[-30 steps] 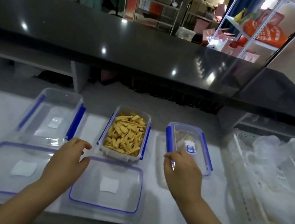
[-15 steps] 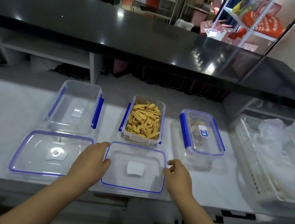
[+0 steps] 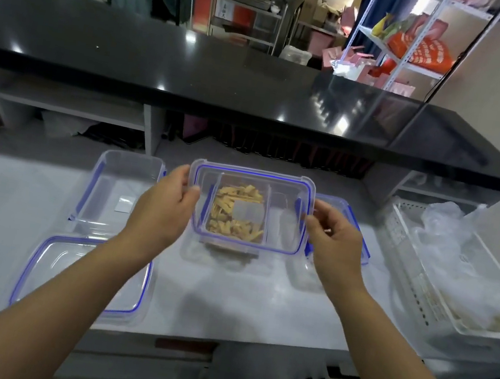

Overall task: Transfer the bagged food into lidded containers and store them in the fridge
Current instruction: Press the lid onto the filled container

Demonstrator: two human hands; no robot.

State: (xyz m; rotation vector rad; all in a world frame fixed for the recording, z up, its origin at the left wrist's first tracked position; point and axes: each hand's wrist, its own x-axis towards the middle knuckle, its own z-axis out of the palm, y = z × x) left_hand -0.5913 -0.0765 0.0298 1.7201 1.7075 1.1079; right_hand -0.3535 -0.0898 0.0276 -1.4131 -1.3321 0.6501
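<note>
A clear lid with a blue seal [image 3: 282, 188] hangs in the air over the middle container of yellow food strips [image 3: 228, 228]. My left hand [image 3: 162, 211] grips the lid's left edge and my right hand [image 3: 333, 239] grips its right edge. The food shows through the lid. An empty clear container with blue clips [image 3: 116, 190] stands to the left. A second loose lid [image 3: 63, 270] lies in front of it, partly under my left forearm. A lidded container [image 3: 356, 220] sits to the right, mostly hidden behind my right hand.
A white plastic basket [image 3: 417, 290] holding crumpled clear bags [image 3: 449, 252] stands at the right end of the white counter [image 3: 240, 300]. A raised black shelf [image 3: 226, 86] overhangs the back of the counter. The counter's front edge runs just below my forearms.
Both hands took the lid off the counter in front of the food container and lifted it up over that container. The view has moved closer.
</note>
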